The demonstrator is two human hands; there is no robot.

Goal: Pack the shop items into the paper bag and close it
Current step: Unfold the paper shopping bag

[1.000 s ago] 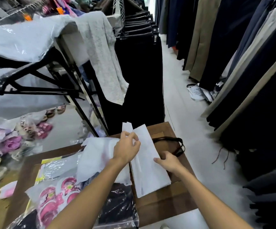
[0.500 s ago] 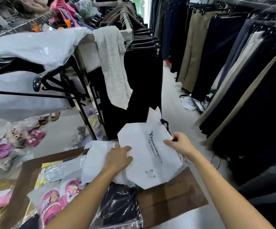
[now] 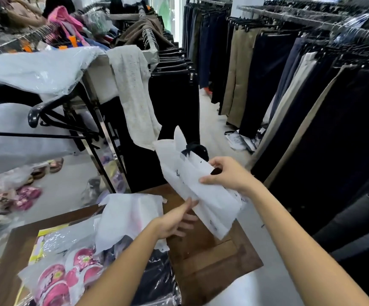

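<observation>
Paper bag (image 3: 203, 195): white, black print on its face; held up off the table, tilted, mouth end away from the camera; black handles (image 3: 197, 150) show at its far end.
Right hand (image 3: 227, 175): fingers and thumb curled over the bag's upper edge, pinching the paper; bag hangs from this grip.
Left hand (image 3: 174, 221): fingers straight and spread, holding nothing; fingertips touch the lower side of the bag.
Table (image 3: 212, 255): brown wood, low in the frame, under both forearms.
Shop items: pink children's shoes (image 3: 68, 274) in clear plastic at the near left of the table; dark garment in clear wrap (image 3: 157, 277) just beside them, partly behind the left forearm; thin white wrapping sheet (image 3: 132, 215) lying over both; all outside the bag.
Surroundings: grey knit cloth (image 3: 135, 93) draped over a rack end beyond the table; dark trousers (image 3: 311, 107) hanging along the right aisle; papers on the floor (image 3: 237, 140) beyond the bag.
</observation>
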